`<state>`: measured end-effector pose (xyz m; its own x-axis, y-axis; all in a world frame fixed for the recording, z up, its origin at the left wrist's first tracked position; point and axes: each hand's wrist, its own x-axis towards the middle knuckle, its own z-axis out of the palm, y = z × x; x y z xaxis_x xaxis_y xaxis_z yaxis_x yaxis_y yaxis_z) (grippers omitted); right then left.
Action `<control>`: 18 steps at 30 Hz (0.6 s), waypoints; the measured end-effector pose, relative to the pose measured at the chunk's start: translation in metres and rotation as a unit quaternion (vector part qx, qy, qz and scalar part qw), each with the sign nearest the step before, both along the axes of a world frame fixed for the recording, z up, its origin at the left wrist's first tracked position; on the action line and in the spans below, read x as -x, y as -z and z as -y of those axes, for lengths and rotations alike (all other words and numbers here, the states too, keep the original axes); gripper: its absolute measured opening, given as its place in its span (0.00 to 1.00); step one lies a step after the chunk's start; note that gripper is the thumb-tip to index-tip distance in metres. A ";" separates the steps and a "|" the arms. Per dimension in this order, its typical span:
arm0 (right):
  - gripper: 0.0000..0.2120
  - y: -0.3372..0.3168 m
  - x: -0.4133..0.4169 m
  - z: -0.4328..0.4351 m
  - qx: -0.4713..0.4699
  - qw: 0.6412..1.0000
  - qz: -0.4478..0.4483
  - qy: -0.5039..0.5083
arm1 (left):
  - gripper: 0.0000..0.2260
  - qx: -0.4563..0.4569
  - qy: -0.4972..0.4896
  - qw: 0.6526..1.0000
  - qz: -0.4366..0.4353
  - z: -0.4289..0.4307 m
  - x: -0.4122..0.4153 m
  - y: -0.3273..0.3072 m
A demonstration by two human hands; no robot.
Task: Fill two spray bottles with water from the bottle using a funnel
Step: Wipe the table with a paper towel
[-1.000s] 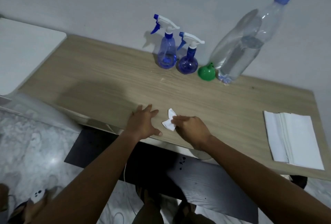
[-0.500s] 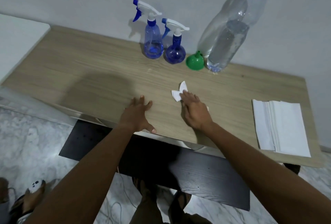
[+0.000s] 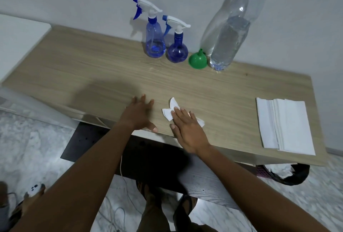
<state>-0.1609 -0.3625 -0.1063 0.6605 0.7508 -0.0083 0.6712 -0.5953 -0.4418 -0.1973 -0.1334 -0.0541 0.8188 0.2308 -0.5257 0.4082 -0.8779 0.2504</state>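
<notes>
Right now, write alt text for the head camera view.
A person's right hand presses a crumpled tissue flat on a wooden table while the left hand rests beside it. Two blue spray bottles, a green funnel and a water bottle stand by the wall.

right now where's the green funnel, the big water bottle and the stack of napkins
green funnel [image 3: 197, 62], head view, on its flared cone
water bottle [image 3: 229, 40], head view, on its clear body
stack of napkins [image 3: 285, 126], head view, on the top sheet

A crumpled tissue [image 3: 171, 112] and stacked napkins [image 3: 284, 125] lie on the wooden table [image 3: 92, 72].
</notes>
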 end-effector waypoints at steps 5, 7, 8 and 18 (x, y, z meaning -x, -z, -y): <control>0.27 0.004 0.033 0.000 -0.012 1.000 0.008 -0.002 | 0.57 -0.006 0.006 1.000 0.000 0.000 -0.001 0.001; 0.25 0.003 0.031 -0.001 -0.020 1.000 0.013 0.005 | 0.56 -0.003 0.009 1.000 0.003 0.000 0.002 0.000; 0.24 0.003 0.030 0.000 -0.025 0.999 0.027 0.002 | 0.56 0.004 0.008 1.000 0.008 -0.001 0.005 0.001; 0.11 -0.019 0.001 0.047 -0.118 0.985 0.042 0.122 | 0.53 -0.025 0.125 0.990 0.061 0.047 -0.011 -0.001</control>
